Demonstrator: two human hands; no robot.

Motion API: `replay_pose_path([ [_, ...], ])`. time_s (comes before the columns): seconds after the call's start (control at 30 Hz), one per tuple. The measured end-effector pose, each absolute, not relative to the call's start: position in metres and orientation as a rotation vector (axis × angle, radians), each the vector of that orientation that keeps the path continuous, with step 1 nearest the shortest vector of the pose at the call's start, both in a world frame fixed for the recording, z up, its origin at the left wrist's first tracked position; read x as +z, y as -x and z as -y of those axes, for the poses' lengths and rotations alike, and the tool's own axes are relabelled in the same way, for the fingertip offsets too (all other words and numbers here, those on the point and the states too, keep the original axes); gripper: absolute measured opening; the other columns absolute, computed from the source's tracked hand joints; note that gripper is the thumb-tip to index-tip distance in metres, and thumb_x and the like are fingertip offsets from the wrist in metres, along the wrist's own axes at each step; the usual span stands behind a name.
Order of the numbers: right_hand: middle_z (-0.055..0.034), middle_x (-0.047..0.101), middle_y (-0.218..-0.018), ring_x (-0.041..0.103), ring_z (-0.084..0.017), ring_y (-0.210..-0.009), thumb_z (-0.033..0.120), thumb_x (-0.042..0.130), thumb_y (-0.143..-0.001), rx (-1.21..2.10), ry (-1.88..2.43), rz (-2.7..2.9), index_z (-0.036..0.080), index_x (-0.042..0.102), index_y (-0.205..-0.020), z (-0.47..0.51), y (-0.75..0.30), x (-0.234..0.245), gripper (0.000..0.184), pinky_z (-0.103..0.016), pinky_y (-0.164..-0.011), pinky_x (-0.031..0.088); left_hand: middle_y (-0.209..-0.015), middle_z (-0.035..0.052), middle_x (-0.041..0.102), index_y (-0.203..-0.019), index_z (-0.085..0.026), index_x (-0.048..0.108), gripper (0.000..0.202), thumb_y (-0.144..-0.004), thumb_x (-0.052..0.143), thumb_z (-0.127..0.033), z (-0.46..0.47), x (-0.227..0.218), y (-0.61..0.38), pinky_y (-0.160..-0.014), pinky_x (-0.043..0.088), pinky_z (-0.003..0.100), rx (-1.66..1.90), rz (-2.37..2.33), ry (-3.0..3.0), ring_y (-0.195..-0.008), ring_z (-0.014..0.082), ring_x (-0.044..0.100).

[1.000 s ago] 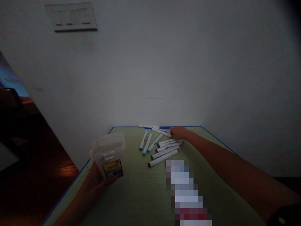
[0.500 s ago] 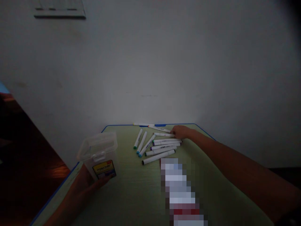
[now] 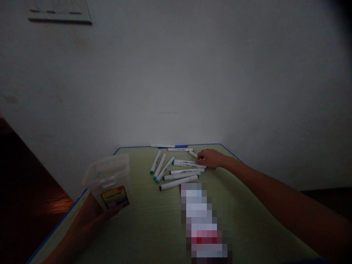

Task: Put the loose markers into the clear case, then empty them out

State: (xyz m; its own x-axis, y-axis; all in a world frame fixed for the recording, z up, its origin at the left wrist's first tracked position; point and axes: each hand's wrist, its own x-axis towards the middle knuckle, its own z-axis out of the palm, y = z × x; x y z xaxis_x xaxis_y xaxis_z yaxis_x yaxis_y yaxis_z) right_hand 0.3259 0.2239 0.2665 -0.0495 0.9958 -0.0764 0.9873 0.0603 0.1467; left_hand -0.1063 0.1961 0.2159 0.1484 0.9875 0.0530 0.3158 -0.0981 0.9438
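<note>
My left hand (image 3: 96,214) grips a clear plastic container (image 3: 108,180) with a yellow label, holding it upright at the table's left edge. Far ahead, my right hand (image 3: 211,158) reaches across the table, its fingers curled over the right ends of several white markers (image 3: 178,171) with coloured caps. The markers lie loose in a fan near the back of the green table (image 3: 154,227). Two more markers (image 3: 180,149) lie along the back edge.
A blurred-out rectangular item (image 3: 202,223) lies on the table in front of the markers. The table has a blue rim and butts against a white wall. A dark wooden floor drops away at the left. A wall plate (image 3: 59,13) hangs top left.
My right hand has pulled slightly nearer, drawing marker ends with it. The view has shifted, so everything sits lower left. The left hand keeps its hold on the container.
</note>
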Motion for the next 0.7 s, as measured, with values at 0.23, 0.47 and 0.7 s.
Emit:
replay_pose_path([
  [0.23, -0.0236, 0.069, -0.108, 0.067, -0.034, -0.101, 0.034, 0.043, -0.091, 0.227, -2.075, -2.125, 0.007, 0.07, -0.103, -0.241, -0.286, 0.258, 0.039, -0.04, -0.08, 0.052, -0.122, 0.0114, 0.065, -0.125, -0.022, 0.043, 0.079, -0.061, 0.079, -0.054, -0.19, 0.226, 0.098, -0.099, 0.052, 0.05, 1.01, -1.299, -1.553, -0.112, 0.035, 0.063],
  [0.47, -0.0197, 0.071, -0.102, 0.068, -0.032, -0.097, 0.05, 0.047, -0.088, 0.222, -2.008, -2.184, 0.012, 0.071, -0.097, -0.235, -0.276, 0.26, 0.045, -0.039, -0.079, 0.054, -0.124, 0.0114, 0.065, -0.121, -0.022, 0.045, 0.07, -0.065, 0.079, -0.047, -0.188, 0.225, 0.1, -0.101, 0.051, 0.051, 1.027, -1.222, -1.522, -0.112, 0.0341, 0.063],
  [0.7, -0.0214, 0.064, -0.12, 0.062, -0.033, -0.11, 0.055, 0.04, -0.092, 0.189, -1.975, -2.37, 0.011, 0.063, -0.119, -0.237, -0.239, 0.26, 0.056, -0.043, -0.09, 0.05, -0.125, 0.0126, 0.063, -0.125, -0.022, 0.042, 0.076, -0.065, 0.079, -0.049, -0.193, 0.217, 0.102, -0.101, 0.051, 0.052, 1.048, -1.188, -1.533, -0.112, 0.0337, 0.063],
])
